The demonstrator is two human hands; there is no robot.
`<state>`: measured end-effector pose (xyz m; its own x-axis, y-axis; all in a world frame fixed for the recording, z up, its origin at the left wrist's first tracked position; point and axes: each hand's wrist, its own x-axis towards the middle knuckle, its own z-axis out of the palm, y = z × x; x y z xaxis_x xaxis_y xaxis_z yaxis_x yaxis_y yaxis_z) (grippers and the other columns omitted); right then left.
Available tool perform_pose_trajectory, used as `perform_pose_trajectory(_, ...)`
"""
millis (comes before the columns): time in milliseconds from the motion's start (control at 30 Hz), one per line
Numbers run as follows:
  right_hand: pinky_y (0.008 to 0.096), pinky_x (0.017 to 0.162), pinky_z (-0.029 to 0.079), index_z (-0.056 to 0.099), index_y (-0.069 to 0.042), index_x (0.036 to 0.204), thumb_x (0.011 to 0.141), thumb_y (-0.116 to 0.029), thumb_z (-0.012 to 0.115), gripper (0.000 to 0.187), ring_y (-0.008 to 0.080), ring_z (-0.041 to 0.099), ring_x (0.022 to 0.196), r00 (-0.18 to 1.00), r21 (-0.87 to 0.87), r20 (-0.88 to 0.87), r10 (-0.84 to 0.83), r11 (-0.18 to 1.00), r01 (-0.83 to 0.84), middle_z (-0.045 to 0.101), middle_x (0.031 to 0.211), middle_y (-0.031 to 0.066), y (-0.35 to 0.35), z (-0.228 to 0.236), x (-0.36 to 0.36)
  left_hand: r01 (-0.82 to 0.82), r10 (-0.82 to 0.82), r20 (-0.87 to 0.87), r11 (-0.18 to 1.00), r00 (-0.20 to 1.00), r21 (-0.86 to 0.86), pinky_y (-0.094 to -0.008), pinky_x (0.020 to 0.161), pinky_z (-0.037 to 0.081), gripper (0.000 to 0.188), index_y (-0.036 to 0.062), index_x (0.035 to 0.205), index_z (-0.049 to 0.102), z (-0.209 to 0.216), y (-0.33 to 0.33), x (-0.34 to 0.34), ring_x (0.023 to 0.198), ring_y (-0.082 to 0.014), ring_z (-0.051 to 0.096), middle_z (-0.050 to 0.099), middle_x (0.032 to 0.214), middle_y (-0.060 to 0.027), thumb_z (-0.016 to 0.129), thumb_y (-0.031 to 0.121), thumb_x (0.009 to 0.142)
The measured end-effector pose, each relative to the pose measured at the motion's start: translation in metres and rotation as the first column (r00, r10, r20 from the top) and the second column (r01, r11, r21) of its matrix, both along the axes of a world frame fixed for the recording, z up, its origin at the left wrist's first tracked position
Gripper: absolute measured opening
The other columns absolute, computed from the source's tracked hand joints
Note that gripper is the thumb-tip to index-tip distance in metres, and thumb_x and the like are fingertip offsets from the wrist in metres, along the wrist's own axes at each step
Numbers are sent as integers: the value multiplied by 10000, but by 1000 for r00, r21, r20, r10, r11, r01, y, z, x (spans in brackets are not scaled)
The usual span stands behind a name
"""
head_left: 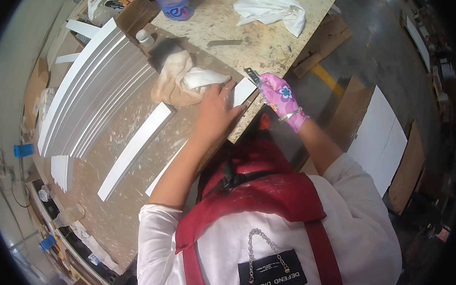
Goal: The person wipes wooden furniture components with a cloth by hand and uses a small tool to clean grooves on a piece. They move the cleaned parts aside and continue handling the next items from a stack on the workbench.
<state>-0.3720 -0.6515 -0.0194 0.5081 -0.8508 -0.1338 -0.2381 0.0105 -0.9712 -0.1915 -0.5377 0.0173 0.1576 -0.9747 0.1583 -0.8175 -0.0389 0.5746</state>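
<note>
My left hand (217, 108) is bare and closed over a long white strip (244, 93), pressing it at the table's edge. The strip runs back under my left forearm and shows again on its other side. My right hand (283, 99) wears a pink flowered glove and grips a dark, flat tool like a utility knife (252, 76). That tool points away from me, beside the far end of the strip. Just beyond my left fingers lies a crumpled tan and white cloth (182, 79). Another white strip (136, 150) lies left of my left forearm.
A stack of long white strips (93, 90) covers the table's left side. Farther off are a small white bottle (144, 38), a blue translucent container (173, 2) and a white cloth (270, 10). At right, a white panel (377, 138) and cardboard (406, 169) stand by the floor.
</note>
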Motion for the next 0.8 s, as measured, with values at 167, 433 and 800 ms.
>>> perform_pose_trajectory(167,319,756,483,587,18,1120,912,-118,578,249,189,610,824,1000,26,2,-23,999,23,658,925,125,9,-10,8,-20,23,-137,1000,990,24,-417,908,461,583,88,1229,610,-9,-9,1,1034,-353,555,578,1079,-173,807,231,699)
perform_pose_trajectory(433,384,800,494,575,19,1108,901,-114,576,247,327,637,914,987,-211,-159,-26,977,-9,647,973,206,16,11,12,38,26,-261,970,965,238,-435,979,415,579,81,1185,615,-3,-19,11,1103,-391,532,597,1162,-197,818,213,660)
perform_pose_trajectory(800,410,807,492,575,-1,1107,894,-136,593,252,367,620,933,986,-200,-166,-30,980,-4,642,994,207,16,5,14,-13,56,-253,985,966,170,-396,896,463,567,104,1158,635,-8,-19,7,1004,-326,586,620,1044,-163,842,182,636)
